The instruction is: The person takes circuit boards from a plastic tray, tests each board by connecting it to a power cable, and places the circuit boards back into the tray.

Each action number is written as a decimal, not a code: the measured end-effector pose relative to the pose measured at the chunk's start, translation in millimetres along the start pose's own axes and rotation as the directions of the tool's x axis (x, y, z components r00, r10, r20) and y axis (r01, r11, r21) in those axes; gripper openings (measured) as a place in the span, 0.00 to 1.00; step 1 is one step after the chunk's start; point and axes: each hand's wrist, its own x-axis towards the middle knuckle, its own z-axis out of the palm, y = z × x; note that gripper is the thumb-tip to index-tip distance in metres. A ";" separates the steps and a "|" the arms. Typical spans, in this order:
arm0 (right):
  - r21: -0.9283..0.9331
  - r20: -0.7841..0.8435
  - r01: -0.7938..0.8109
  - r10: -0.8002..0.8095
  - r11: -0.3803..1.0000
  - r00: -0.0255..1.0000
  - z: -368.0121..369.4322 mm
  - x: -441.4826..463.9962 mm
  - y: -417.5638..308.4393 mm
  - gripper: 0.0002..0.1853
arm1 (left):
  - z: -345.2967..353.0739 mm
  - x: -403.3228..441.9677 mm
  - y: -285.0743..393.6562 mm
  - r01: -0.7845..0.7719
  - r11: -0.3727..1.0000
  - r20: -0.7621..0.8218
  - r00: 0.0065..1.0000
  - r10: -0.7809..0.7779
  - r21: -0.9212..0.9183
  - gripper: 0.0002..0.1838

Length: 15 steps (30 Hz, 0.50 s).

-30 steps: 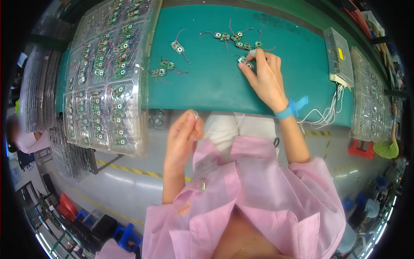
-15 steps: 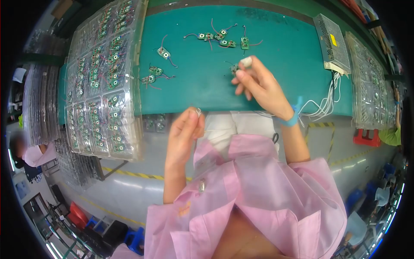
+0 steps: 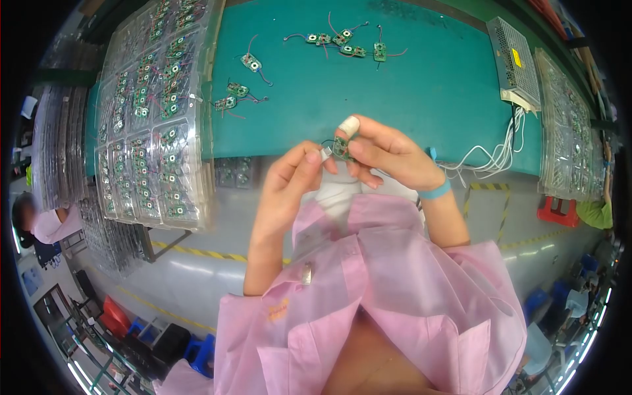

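My right hand point(image 3: 390, 157), with a white cover on one fingertip and a blue band at the wrist, pinches a small green circuit board point(image 3: 341, 147). Close against it, my left hand point(image 3: 289, 176) pinches a small whitish piece point(image 3: 326, 153) whose kind I cannot make out. A dark wire loops near the board's left side. Both hands are just over the front edge of the green mat point(image 3: 395, 99). Farther back lies a cluster of similar circuit boards point(image 3: 353, 51) with red and blue wires. Another board point(image 3: 251, 62) and a pair of boards point(image 3: 226, 103) lie to the left.
Stacked clear trays point(image 3: 178, 148) of circuit boards stand along the left side. At the right are a perforated metal box point(image 3: 513, 59), a bundle of white cables point(image 3: 503, 141) and more trays point(image 3: 563, 125). A red stool point(image 3: 557, 212) stands on the floor beyond. Another person point(image 3: 56, 225) is far left.
My right hand has lifted a circuit board off the mat and drawn it toward me. My left hand has moved up and right, bringing the whitish piece beside the board.
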 end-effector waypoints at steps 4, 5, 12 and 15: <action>-0.037 0.023 -0.025 0.026 0.999 0.999 1.4 1.2 -2.7 0.11 | -2.8 -0.7 -0.4 -0.002 1.000 0.007 1.000 0.002 -0.005 0.13; -0.047 0.029 -0.035 0.036 0.998 0.999 2.0 1.0 -3.1 0.10 | -3.3 -1.0 -0.8 0.000 1.000 0.016 1.000 0.000 -0.006 0.13; -0.103 0.064 -0.064 0.071 0.993 0.995 -1.4 2.4 0.6 0.10 | -2.6 -2.9 -1.5 -0.019 0.995 0.064 0.998 0.012 0.099 0.13; -0.102 0.109 -0.025 0.037 0.994 0.993 -3.6 2.5 0.7 0.10 | -2.3 -3.5 0.2 0.031 0.997 0.064 0.997 -0.036 0.072 0.12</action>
